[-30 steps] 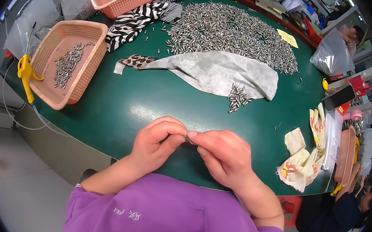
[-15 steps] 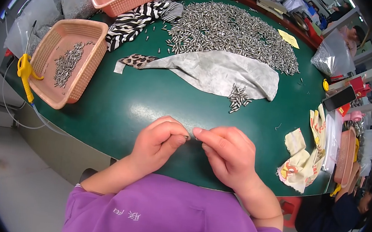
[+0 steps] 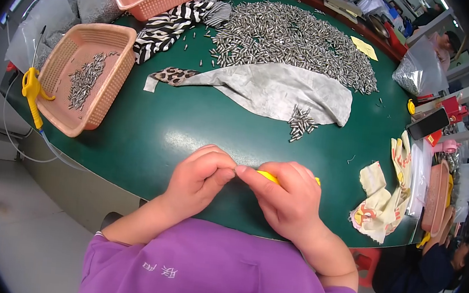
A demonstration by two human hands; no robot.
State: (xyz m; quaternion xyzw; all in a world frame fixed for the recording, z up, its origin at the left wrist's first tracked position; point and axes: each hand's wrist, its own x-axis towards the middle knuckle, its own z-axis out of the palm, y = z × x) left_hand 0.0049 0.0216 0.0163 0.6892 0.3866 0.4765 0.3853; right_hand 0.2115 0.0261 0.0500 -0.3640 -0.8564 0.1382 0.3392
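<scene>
A round table (image 3: 151, 133) with a smooth dark green top fills the view. Across its far side spreads a wide heap of small shiny metal pins (image 3: 295, 39), short and cylindrical. Below the heap lies a crumpled grey cloth (image 3: 273, 91), with a small cluster of pins (image 3: 300, 123) at its near edge. At the left sits a pink plastic basket (image 3: 107, 86) with latticed walls, holding more pins. A flat yellow paper note (image 3: 365, 48) lies at the far right of the heap.

At the near edge, the left hand (image 3: 197, 179) and right hand (image 3: 288, 200) meet, fingertips touching. The right hand is closed around a smooth yellow tool (image 3: 270, 176), mostly hidden. The left hand's fingers are curled and pinched; what they grip cannot be seen.
</scene>
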